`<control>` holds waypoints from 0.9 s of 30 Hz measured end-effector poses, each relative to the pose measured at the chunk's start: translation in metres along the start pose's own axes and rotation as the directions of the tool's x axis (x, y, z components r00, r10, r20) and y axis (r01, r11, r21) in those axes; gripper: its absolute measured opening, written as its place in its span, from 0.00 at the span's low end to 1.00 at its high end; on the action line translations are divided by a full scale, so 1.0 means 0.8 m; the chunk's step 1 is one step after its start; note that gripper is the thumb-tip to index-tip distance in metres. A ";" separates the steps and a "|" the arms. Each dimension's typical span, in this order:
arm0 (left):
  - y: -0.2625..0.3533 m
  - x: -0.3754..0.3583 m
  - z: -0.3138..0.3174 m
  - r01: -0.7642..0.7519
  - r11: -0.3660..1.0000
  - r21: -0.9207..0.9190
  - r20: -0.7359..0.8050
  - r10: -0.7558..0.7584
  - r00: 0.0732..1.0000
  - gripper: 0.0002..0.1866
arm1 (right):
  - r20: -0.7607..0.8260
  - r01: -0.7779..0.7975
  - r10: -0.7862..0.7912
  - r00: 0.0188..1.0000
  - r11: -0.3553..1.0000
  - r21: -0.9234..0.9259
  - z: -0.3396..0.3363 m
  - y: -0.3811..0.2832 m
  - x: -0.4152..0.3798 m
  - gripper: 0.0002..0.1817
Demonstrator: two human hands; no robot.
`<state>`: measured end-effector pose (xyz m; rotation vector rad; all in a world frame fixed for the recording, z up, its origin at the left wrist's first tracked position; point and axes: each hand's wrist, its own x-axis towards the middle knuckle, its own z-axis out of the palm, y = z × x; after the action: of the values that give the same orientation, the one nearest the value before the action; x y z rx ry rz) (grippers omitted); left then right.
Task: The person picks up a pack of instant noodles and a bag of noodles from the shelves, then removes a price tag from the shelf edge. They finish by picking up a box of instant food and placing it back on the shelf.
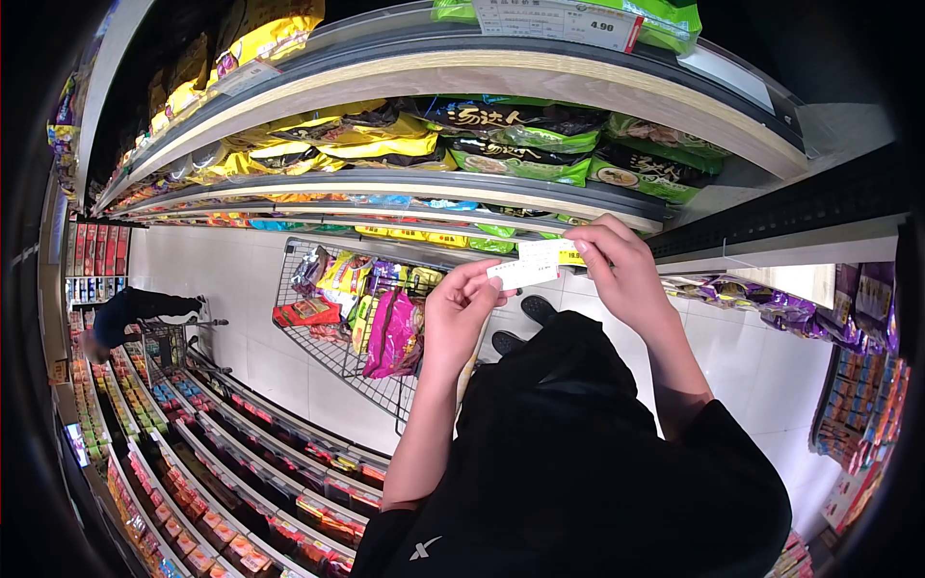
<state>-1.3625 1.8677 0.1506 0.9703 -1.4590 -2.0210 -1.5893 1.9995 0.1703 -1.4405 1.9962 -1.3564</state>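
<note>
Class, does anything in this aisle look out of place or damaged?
White paper labels in the left hand and right hand look out of place: such labels usually sit along wood-trimmed shelf edges. No spill shows; small damage can't be judged.

Black short-sleeved top (617, 472), white logo
Small X-shaped mark (424, 548) near hem; black bottoms (549, 371); dark shoes (538, 308).

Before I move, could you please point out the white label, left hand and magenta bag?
White label (526, 275), head view, on its face.
Left hand (457, 306), head view, middle of the hand.
Magenta bag (391, 339), head view, middle of its visible side.
</note>
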 end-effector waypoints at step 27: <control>-0.006 -0.008 0.007 -0.009 1.000 0.010 0.088 0.008 0.996 0.19 | 0.182 -0.016 -0.004 0.983 0.994 0.109 0.005 -0.003 -0.006 0.12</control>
<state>-1.3628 1.8772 0.1487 0.8880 -1.5180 -2.0761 -1.5830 2.0015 0.1689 -1.4511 1.7816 -1.2622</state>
